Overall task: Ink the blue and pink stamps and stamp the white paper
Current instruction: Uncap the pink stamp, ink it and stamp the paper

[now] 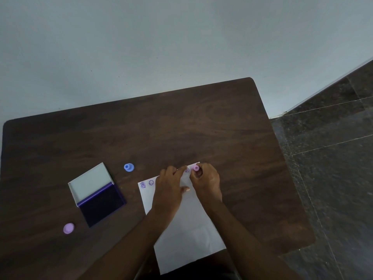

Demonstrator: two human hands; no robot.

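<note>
Three prints visible along the far edge of the paper [187, 229]. My right hand [205, 181] pinches the pink stamp [195, 168] at the far right corner; left hand [170, 184] lies flat, holding nothing. Blue stamp [128, 167] sits idle on the surface [181, 128]; row looks nearly filled.

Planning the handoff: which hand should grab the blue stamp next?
Left. The left hand only steadies the white paper and sits nearer the blue stamp; the right hand holds the pink stamp.

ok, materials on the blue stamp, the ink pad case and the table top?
Blue stamp: likely moulded plastic, smooth, uniform colour. Ink pad case: open lid pale and flat, plastic or metal, can't tell; the pad is dark and matte. Table: wood-grain pattern, low sheen; could be laminate or veneer.
</note>
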